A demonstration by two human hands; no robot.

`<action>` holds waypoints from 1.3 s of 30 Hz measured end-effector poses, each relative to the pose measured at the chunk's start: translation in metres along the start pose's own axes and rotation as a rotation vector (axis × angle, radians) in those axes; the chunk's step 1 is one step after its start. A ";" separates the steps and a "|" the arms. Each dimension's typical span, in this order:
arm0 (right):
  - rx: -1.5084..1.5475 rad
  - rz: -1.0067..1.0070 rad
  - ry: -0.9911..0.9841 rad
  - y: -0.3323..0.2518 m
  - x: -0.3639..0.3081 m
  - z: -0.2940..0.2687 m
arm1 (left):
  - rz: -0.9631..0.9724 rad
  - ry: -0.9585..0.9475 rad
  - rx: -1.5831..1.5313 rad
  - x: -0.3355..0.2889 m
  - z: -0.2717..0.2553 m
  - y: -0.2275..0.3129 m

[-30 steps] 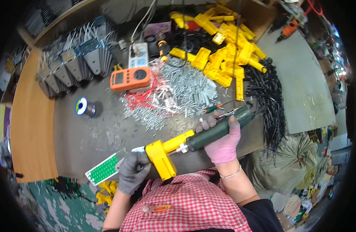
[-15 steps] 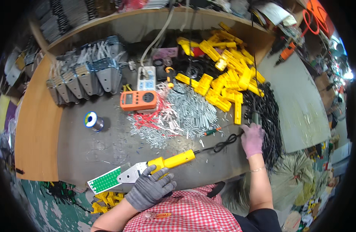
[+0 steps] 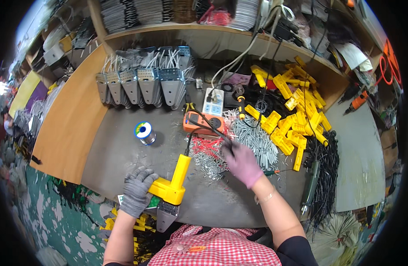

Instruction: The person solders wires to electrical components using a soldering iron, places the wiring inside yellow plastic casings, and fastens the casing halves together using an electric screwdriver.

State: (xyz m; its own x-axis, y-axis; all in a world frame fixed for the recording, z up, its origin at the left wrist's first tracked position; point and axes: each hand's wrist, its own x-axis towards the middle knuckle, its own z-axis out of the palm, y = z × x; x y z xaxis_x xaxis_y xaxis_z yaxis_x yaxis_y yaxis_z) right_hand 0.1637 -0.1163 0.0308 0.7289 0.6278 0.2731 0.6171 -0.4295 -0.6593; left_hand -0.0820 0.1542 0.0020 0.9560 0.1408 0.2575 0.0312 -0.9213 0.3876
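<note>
My left hand (image 3: 140,189), in a grey knit glove, is closed on the end of a yellow-handled tool (image 3: 172,185) at the front of the bench. Its handle points away from me, and its grey metal plate (image 3: 167,215) hangs toward my apron. A green perforated board (image 3: 153,202) shows partly behind my hand. My right hand (image 3: 241,164), in a pink glove and slightly blurred, is closed on the tool's black cord (image 3: 211,127). It is just right of an orange meter with a socket (image 3: 196,123), above the loose screws (image 3: 252,137).
Stacked grey metal plates (image 3: 137,86) stand at the back left, with a solder spool (image 3: 145,134) before them. Yellow plastic shells (image 3: 297,119) are heaped at the back right. A dark green electric screwdriver (image 3: 311,186) hangs beside black cords (image 3: 326,177). A small screwdriver (image 3: 270,172) lies nearby.
The view has swung left. The tool has turned from lying crosswise to pointing away from me, and my left hand now grips it. My right hand has left the electric screwdriver and taken the cord.
</note>
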 end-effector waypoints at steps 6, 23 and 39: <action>-0.171 -0.029 0.061 0.020 0.109 0.030 | -0.046 0.198 0.285 -0.024 0.017 0.010; 0.472 -0.206 -0.539 -0.161 -0.021 0.113 | -1.013 0.961 -1.359 -0.130 0.012 0.015; 0.439 -0.241 -0.541 -0.175 -0.034 0.179 | -0.934 0.715 -1.128 -0.104 0.003 0.038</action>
State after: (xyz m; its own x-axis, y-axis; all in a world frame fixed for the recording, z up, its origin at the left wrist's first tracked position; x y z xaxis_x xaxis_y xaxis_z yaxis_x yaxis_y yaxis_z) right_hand -0.0224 0.0534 0.0116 0.2701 0.9531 0.1368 0.4836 -0.0114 -0.8752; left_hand -0.1793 0.1037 -0.0129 0.3953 0.8929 -0.2154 -0.0354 0.2491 0.9678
